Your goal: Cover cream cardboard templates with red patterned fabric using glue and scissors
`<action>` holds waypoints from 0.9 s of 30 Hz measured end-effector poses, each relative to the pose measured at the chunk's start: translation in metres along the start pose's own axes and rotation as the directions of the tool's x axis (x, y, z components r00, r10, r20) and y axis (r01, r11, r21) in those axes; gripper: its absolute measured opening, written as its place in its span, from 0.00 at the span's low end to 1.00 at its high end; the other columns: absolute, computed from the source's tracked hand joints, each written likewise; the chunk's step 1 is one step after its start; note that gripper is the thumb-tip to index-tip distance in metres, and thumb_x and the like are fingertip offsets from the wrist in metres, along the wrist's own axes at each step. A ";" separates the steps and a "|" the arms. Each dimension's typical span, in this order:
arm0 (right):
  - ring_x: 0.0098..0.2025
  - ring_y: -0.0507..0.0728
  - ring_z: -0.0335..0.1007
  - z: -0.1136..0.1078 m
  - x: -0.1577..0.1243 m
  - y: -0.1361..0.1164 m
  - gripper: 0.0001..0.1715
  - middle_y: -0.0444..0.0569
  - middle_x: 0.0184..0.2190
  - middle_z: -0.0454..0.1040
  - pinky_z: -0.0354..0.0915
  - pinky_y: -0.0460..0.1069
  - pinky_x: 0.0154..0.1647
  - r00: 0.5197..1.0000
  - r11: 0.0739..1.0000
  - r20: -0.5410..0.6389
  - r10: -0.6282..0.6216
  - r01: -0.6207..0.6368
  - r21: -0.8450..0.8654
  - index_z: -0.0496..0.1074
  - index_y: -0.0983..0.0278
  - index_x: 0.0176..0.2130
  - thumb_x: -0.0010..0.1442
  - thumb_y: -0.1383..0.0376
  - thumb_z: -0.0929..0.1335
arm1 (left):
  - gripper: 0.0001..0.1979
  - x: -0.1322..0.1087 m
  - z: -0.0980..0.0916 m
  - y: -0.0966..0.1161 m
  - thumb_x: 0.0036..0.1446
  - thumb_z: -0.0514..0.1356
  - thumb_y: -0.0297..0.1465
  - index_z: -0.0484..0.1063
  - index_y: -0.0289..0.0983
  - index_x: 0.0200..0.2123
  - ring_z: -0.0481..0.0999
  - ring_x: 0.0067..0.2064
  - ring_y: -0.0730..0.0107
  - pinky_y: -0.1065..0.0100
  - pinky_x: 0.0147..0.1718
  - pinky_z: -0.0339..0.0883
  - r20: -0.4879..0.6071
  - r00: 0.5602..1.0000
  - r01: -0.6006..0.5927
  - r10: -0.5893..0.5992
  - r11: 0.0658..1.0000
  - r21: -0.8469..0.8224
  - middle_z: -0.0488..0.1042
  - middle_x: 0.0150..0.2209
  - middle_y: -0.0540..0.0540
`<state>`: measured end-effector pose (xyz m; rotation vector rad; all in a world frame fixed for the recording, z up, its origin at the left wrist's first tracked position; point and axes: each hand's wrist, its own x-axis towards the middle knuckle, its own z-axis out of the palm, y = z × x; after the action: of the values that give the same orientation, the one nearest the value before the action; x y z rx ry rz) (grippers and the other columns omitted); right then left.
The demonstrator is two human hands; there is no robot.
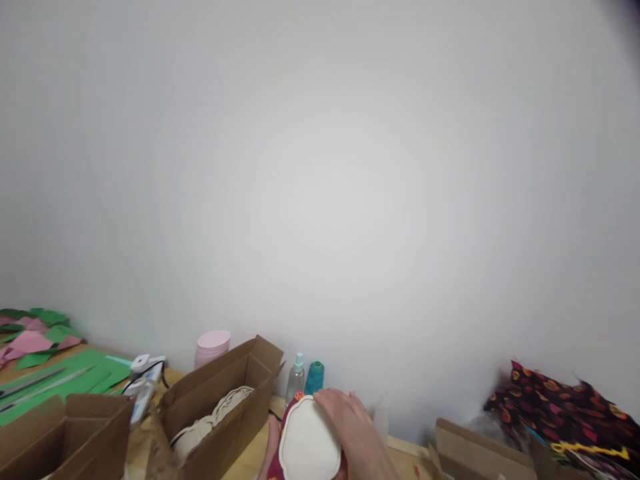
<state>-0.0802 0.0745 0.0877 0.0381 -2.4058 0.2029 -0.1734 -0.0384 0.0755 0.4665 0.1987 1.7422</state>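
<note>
The right hand (355, 427) curls over one edge of a white scalloped piece (309, 440) backed with red fabric (276, 469); the left hand (271, 443), partly hidden, grips the opposite side. If either hold loosens, the layers could slide askew. Beyond — by the wall-side edge of the tabletop (253, 460) — stand a bottle (295, 381) and a teal spool (315, 379), below a pale wall (320, 167).

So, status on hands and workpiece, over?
Left hand at left side of cream piece, right hand on its upper right. Red fabric behind it. Open cardboard box close left.
</note>
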 end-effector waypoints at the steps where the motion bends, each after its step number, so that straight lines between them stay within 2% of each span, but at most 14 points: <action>1: 0.51 0.62 0.62 0.004 0.000 0.001 0.37 0.49 0.51 0.66 0.55 0.54 0.53 1.000 1.000 -0.018 0.001 -0.001 -0.001 0.52 0.57 0.56 0.47 0.66 0.65 | 0.25 0.000 0.000 0.001 0.51 0.52 0.43 0.60 0.45 0.53 0.58 0.56 0.51 0.50 0.52 0.52 0.007 1.000 0.000 0.000 1.000 -0.003 0.67 0.52 0.44; 7: 0.52 0.65 0.60 0.025 -0.002 0.010 0.41 0.55 0.51 0.65 0.58 0.55 0.51 0.995 0.994 -0.100 -0.013 0.024 0.104 0.55 0.62 0.55 0.42 0.62 0.68 | 0.25 -0.001 0.002 0.006 0.51 0.51 0.44 0.63 0.41 0.51 0.64 0.52 0.50 0.51 0.49 0.57 0.026 1.000 0.010 -0.010 1.000 -0.009 0.71 0.47 0.40; 12: 0.55 0.66 0.55 0.006 -0.005 -0.006 0.46 0.55 0.54 0.60 0.57 0.55 0.53 0.958 0.955 -0.227 0.174 -0.108 0.276 0.52 0.63 0.57 0.43 0.55 0.70 | 0.27 -0.007 -0.014 0.013 0.49 0.52 0.46 0.70 0.33 0.45 0.69 0.47 0.48 0.51 0.46 0.59 0.044 0.999 -0.032 0.030 0.999 0.042 0.74 0.43 0.35; 16: 0.55 0.64 0.56 -0.008 -0.003 -0.015 0.40 0.52 0.55 0.59 0.58 0.54 0.52 0.940 0.937 -0.257 0.224 -0.135 0.322 0.50 0.60 0.57 0.48 0.57 0.68 | 0.32 -0.009 -0.024 0.025 0.48 0.49 0.51 0.70 0.30 0.45 0.70 0.47 0.51 0.58 0.45 0.61 0.160 0.972 -0.178 0.170 0.984 0.032 0.71 0.46 0.32; 20: 0.52 0.64 0.59 -0.011 0.001 -0.019 0.42 0.53 0.52 0.63 0.61 0.54 0.50 0.956 0.973 -0.248 0.159 -0.109 0.204 0.51 0.61 0.56 0.45 0.61 0.70 | 0.37 -0.006 -0.014 0.030 0.49 0.39 0.55 0.69 0.34 0.47 0.69 0.48 0.54 0.59 0.45 0.62 0.317 0.909 -0.250 0.270 0.963 -0.103 0.68 0.49 0.35; 23: 0.48 0.63 0.64 -0.013 0.002 -0.025 0.39 0.54 0.48 0.66 0.64 0.53 0.45 0.934 0.973 -0.288 0.212 -0.175 0.150 0.54 0.62 0.52 0.43 0.63 0.71 | 0.35 -0.002 -0.004 0.027 0.49 0.39 0.54 0.70 0.37 0.46 0.67 0.50 0.53 0.57 0.47 0.60 0.279 0.921 -0.241 0.271 0.961 -0.137 0.68 0.50 0.39; 27: 0.47 0.62 0.64 -0.018 0.002 -0.036 0.33 0.53 0.46 0.67 0.65 0.53 0.45 0.913 0.950 -0.266 0.309 -0.282 0.138 0.56 0.62 0.50 0.45 0.66 0.69 | 0.33 0.001 -0.009 0.015 0.50 0.43 0.53 0.72 0.35 0.43 0.67 0.50 0.51 0.54 0.49 0.56 0.098 0.967 -0.224 0.236 0.968 -0.115 0.70 0.47 0.36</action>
<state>-0.0670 0.0422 0.1070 -0.2956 -2.1011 0.4355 -0.1910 -0.0400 0.0736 0.5254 -0.0265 1.9369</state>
